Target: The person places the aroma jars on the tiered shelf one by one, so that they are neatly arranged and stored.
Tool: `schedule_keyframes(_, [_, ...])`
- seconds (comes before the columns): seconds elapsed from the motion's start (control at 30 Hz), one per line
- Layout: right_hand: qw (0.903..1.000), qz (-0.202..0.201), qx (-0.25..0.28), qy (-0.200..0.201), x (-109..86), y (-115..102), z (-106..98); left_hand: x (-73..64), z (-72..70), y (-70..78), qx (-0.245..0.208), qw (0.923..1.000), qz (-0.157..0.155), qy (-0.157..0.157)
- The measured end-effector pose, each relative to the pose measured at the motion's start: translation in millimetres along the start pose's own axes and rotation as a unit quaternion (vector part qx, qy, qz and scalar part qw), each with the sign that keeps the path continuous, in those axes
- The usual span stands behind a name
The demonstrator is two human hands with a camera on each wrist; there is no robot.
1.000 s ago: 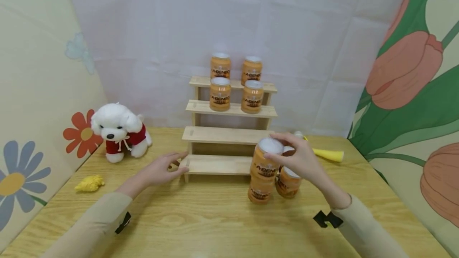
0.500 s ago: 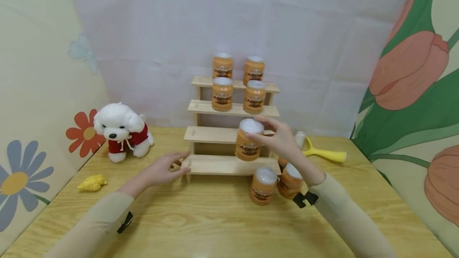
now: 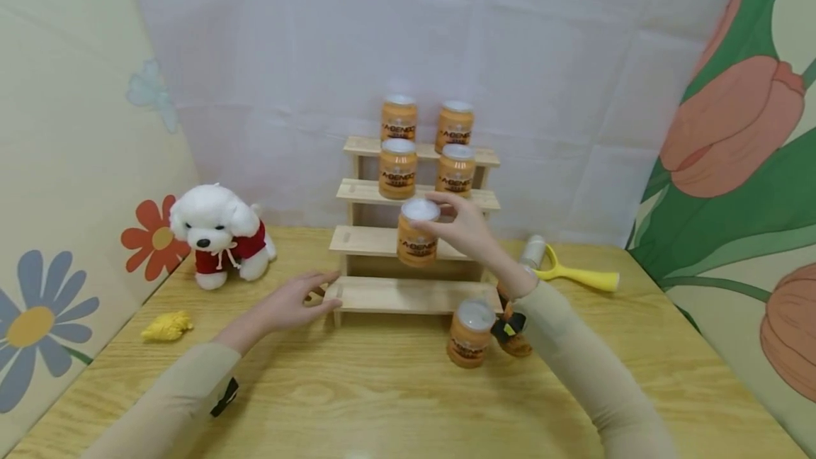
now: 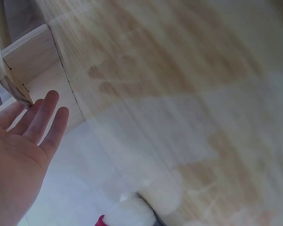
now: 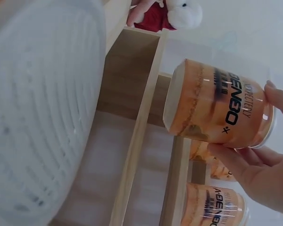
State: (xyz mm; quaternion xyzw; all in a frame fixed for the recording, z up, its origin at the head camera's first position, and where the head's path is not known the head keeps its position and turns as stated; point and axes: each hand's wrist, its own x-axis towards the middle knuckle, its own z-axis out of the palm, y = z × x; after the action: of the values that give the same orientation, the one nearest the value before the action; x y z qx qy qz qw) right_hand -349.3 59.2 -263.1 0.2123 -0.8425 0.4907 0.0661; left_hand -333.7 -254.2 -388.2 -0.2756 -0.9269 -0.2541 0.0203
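My right hand (image 3: 462, 229) holds an orange can (image 3: 417, 241) with a pale lid, thumb and fingers at its upper rim. The can is upright in front of the second-lowest step of a wooden stepped stand (image 3: 414, 295); its side and base show in the right wrist view. My left hand (image 3: 296, 303) grips the left end of the lowest step between thumb and fingers; its fingertips (image 4: 51, 95) are at the board's corner in the left wrist view. Two matching cans (image 3: 398, 174) occupy the second step from the top, and two more cans (image 3: 455, 127) the top one.
Another orange can (image 3: 470, 335) stands on the table by the stand's front right corner. A further can (image 3: 516, 346) is mostly hidden behind my right wrist. A yellow-handled tool (image 3: 583, 278) lies at right. A white plush dog (image 3: 219, 232) and a yellow lump (image 3: 167, 326) are at left.
My right hand has lifted a can from above another can at the stand's right front and carried it left and up to the second-lowest step. My left hand keeps its place.
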Motion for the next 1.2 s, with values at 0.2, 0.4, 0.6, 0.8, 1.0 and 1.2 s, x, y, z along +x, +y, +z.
schedule_keyframes(0.2, [0.9998, 0.003, -0.016, -0.014, 11.6, 6.2, 7.9, -0.1, 1.6, 0.8, -0.001, 1.0000, -0.002, -0.001])
schedule_keyframes(0.4, [0.9993, 0.023, 0.011, -0.029, 18.1, 10.1, 12.7, -1.4, 1.9, 1.1, -0.005, 1.0000, -0.002, 0.000])
schedule_keyframes(0.6, [0.9996, 0.012, -0.007, -0.026, 26.4, 8.2, 17.3, -1.5, 0.7, 0.1, -0.007, 1.0000, -0.001, 0.003])
schedule_keyframes(0.8, [0.9992, 0.006, -0.037, -0.018, 35.3, 9.6, 21.7, 0.2, 0.2, -0.5, -0.006, 1.0000, -0.001, 0.002])
schedule_keyframes(1.0, [0.9987, 0.002, -0.044, -0.027, 41.3, 9.7, 25.8, -0.1, -0.5, -1.0, -0.007, 0.9999, -0.007, 0.003])
schedule_keyframes(1.2, [0.9983, 0.006, -0.048, -0.033, 44.4, 10.5, 28.6, 0.8, 0.7, -0.9, -0.009, 0.9999, -0.006, 0.000])
